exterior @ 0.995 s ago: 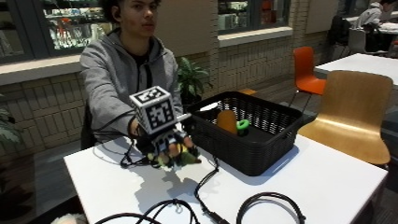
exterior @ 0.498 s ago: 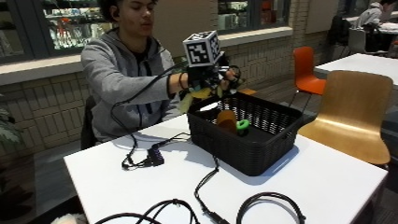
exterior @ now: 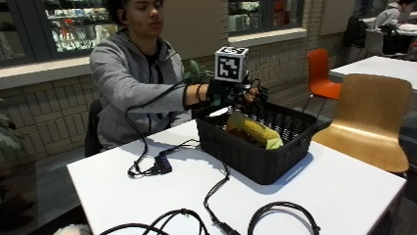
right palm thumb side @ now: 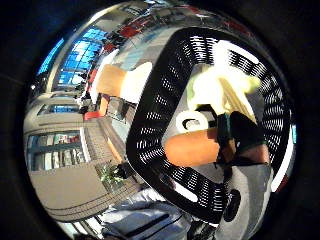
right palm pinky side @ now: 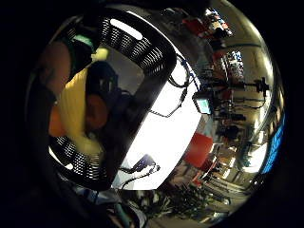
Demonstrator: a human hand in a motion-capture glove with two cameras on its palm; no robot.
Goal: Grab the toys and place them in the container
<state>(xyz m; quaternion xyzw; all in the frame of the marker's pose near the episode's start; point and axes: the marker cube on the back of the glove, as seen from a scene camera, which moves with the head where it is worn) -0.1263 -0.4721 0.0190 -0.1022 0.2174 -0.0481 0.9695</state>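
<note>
In the outside view my gloved right hand [exterior: 233, 93] hovers over the near-left corner of the black slatted basket [exterior: 261, 161], fingers relaxed and holding nothing. A yellow corn toy [exterior: 254, 129] lies tilted inside the basket just below the hand. In the thumb side palm view the corn [right palm thumb side: 220, 87] sits beside an orange carrot toy [right palm thumb side: 192, 147] with a green top inside the basket [right palm thumb side: 155, 125]. The little finger side palm view shows the corn [right palm pinky side: 71, 104] inside the basket [right palm pinky side: 142, 52], over something orange.
The basket stands on a white table [exterior: 338, 196]. Black cables with a small adapter [exterior: 163, 161] trail to its left, and cable loops [exterior: 280, 215] lie near the front edge. A wooden chair [exterior: 371, 117] stands to the right, an orange chair [exterior: 322, 73] behind.
The hand rose from the table left of the basket with toys in it, moved right over the basket's rim, and now holds nothing; the corn lies in the basket.
</note>
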